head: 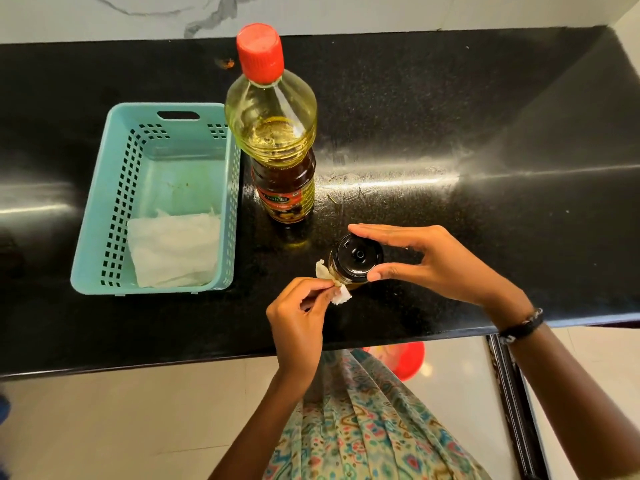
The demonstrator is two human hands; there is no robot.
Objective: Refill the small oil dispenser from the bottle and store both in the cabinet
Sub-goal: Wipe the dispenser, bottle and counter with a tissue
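Observation:
A tall oil bottle (273,133) with a red cap stands upright on the black counter (450,150), its cap on. In front of it sits the small oil dispenser (356,259), a glass jar with a black lid. My right hand (429,261) grips the dispenser around the lid from the right. My left hand (298,317) pinches a small white tissue piece (337,289) and presses it against the dispenser's left side.
A light blue plastic basket (114,202) sits left of the bottle with a folded white tissue (173,249) inside. The counter's front edge runs just below my hands. A red bucket (412,362) stands on the floor under the edge.

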